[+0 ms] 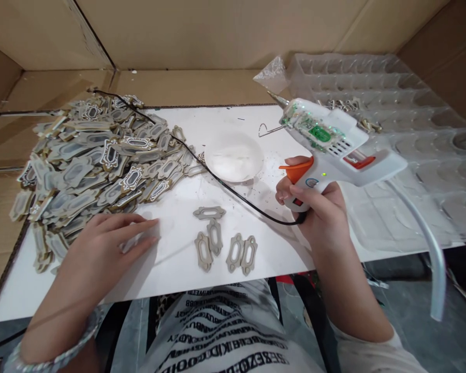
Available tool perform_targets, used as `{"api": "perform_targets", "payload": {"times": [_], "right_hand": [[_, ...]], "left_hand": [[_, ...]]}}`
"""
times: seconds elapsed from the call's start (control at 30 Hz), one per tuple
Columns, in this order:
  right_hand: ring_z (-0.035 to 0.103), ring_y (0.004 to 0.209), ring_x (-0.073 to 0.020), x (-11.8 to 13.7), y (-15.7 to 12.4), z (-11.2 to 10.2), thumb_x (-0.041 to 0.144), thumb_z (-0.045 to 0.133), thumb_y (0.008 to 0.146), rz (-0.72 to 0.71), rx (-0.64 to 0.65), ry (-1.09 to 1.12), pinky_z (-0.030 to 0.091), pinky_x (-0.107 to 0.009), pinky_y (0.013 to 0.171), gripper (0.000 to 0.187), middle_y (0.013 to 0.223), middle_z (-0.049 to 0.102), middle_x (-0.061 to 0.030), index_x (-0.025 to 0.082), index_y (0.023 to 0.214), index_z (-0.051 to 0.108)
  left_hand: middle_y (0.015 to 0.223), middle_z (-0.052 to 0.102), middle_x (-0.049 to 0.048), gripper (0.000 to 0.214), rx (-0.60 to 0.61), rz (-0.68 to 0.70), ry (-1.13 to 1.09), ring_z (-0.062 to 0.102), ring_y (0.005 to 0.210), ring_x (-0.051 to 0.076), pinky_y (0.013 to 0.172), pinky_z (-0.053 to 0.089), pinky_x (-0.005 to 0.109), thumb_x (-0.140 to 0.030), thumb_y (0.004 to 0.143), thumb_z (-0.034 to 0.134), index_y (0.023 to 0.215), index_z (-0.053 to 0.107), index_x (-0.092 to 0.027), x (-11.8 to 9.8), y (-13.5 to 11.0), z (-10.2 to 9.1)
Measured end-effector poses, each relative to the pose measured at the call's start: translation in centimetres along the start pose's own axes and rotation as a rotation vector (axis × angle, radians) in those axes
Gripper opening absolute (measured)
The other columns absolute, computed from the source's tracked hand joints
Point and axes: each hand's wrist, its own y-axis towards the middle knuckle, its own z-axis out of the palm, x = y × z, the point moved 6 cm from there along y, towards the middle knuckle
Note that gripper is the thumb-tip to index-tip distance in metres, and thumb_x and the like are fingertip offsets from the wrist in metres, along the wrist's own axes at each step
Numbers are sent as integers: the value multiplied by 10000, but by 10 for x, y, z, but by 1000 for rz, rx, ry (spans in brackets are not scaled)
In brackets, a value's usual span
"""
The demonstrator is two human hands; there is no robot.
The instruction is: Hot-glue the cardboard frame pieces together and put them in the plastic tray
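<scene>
Five plaque frames are lying between the right hand, gripping a hot-glue gun, and the empty, narrowly parted left hand, a heap apparently remaining beyond.

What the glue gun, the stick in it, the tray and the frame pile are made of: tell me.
Glue gun: body likely hard plastic, smooth white; the nozzle looks metallic from its shine.
Stick: probably flexible glue, translucent and curving down.
Tray: seemingly thin plastic, clear and glossy, with glare on its moulded hollows.
Frame pile: grey faces with tan edges; wood or plastic, I can't tell.
</scene>
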Motion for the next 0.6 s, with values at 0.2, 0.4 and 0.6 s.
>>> {"api": "perform_targets", "payload": {"times": [0.2, 0.4, 0.6], "right_hand": [[467, 589, -152, -1, 0, 0, 200, 667, 701, 7, -9, 19, 337, -310, 567, 133, 591, 536, 38, 258, 776, 575], [473, 594, -150, 0, 0, 1, 182, 662, 701, 7, 1, 39, 345, -308, 574, 123, 579, 547, 37, 247, 777, 590], [470, 591, -148, 0, 0, 0, 192, 664, 694, 1, -5, 32, 346, -301, 574, 141, 577, 549, 41, 246, 811, 606]], "left_hand": [[790, 749, 8, 376, -55, 4, -38, 645, 711, 199, 675, 490, 340, -487, 942, 461, 821, 772, -315, -7, 3, 0], [859, 743, -8, 343, -66, -66, -63, 673, 764, 184, 698, 527, 316, -484, 938, 460, 842, 749, -327, -8, 0, -8], [896, 743, -6, 343, -51, -156, -62, 684, 780, 185, 698, 534, 304, -514, 916, 466, 896, 739, -308, -4, -3, -7]]}}
